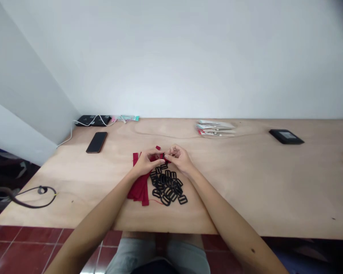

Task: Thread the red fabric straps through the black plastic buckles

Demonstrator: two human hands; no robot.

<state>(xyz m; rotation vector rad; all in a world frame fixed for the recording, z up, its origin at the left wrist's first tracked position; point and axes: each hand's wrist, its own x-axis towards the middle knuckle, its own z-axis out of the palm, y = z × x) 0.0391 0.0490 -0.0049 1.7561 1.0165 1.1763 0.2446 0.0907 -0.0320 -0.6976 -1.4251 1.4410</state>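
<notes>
A black strap slide buckle [164,155] with red webbing through or against it is between my two hands, above the table. My left hand [146,163] is closed, thumb and fingers pinching the buckle from the left. From the right, my right hand [179,156] pinches the red webbing at the buckle; fingers partly hide the exact grip. Below lies a loose pile of black slide buckles [168,182]. Several red webbing strips [140,188] lie fanned on the table beside the pile, partly under my left hand and forearm.
On the wooden table [240,182], a phone [96,142] and black boxes [93,120] with a white cable lie at the left. Plastic-wrapped packets [215,128] rest near the wall. A black device [286,136] sits at the right. A dark cable loop [31,206] hangs over the left edge.
</notes>
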